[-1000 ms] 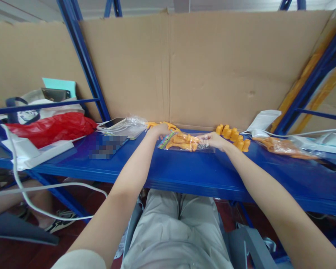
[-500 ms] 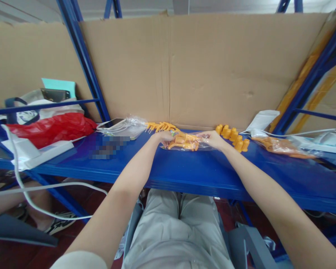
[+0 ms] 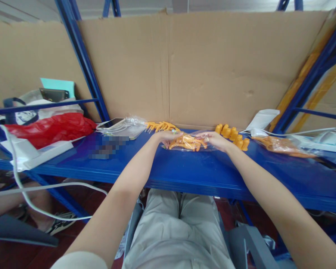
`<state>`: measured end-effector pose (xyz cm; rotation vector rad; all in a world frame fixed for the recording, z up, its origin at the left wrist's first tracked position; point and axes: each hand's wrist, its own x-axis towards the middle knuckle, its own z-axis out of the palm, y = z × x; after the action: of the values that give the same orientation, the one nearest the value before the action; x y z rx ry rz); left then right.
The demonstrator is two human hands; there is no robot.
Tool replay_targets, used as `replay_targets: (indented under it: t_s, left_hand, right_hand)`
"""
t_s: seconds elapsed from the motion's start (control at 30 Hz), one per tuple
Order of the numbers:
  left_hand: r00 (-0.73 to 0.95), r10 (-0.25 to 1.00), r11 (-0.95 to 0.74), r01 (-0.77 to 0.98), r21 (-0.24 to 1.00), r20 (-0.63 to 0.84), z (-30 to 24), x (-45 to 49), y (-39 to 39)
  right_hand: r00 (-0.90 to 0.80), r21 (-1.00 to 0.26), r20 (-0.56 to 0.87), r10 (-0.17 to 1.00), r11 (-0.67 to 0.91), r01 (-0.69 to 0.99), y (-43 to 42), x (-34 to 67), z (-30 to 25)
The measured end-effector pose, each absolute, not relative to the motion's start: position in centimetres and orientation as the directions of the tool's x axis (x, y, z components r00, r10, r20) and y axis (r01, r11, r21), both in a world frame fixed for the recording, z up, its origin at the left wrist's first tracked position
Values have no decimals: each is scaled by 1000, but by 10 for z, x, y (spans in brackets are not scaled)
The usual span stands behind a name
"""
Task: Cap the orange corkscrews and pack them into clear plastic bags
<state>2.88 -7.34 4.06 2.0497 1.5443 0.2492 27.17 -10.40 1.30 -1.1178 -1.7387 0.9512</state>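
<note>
A clear plastic bag (image 3: 188,143) with several orange pieces inside lies on the blue table, between my two hands. My left hand (image 3: 166,138) grips the bag's left end, its fingers curled and partly hidden. At the other end, my right hand (image 3: 212,139) pinches the plastic. Just behind my left hand sits a row of slim orange pieces (image 3: 161,126) with small metal chains at their ends. Upright orange pieces (image 3: 232,135) stand in a group to the right of my right hand. The exact kind of these pieces is too small to tell.
On the blue tabletop (image 3: 184,170), a phone (image 3: 111,124) lies at the left near a red plastic bag (image 3: 53,129) and a white box (image 3: 49,155). Another orange-filled bag (image 3: 282,145) lies right. Cardboard (image 3: 207,67) walls the back. A white cable (image 3: 53,185) hangs front left.
The orange pieces inside the bag have shifted and spread toward the right. My right hand has moved slightly right, while my left hand stays nearly in place.
</note>
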Motion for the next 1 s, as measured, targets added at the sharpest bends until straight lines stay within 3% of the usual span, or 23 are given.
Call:
replay_targets:
  t_s: [0.13,0.37,0.5,0.63,0.73,0.83,1.0]
  left_hand:
    - [291,929,-117,819,562,-230,38,30,-70]
    - [331,923,-177,819,546,-197,39,32,-69]
    - [267,941,-125,845,519,-208,39,35,-70]
    - [238,947,-101,860,501,-218,41,38,-73]
    - [236,946,-104,870,483,-222,42,39,-75]
    - [266,943,-140,864,485,-202,41,38,-74]
    - [298,938,-170,840,515,-176,37,36,-70]
  right_hand:
    - [-241,-940,204,949,258,222,-102,273,10]
    - [-221,-946,196,955,244,216,-104,270,11]
    - [-121,-914,210,970,238,328,-103,270,17]
    - [45,-798,309,950,233,556,-100,278,21]
    - [16,-762,170,985,121,637,-102,286,21]
    - [-94,-793,-31,995,33,608,-108,290,22]
    - [-118,-840,-137,984,-53,539,-115,289,24]
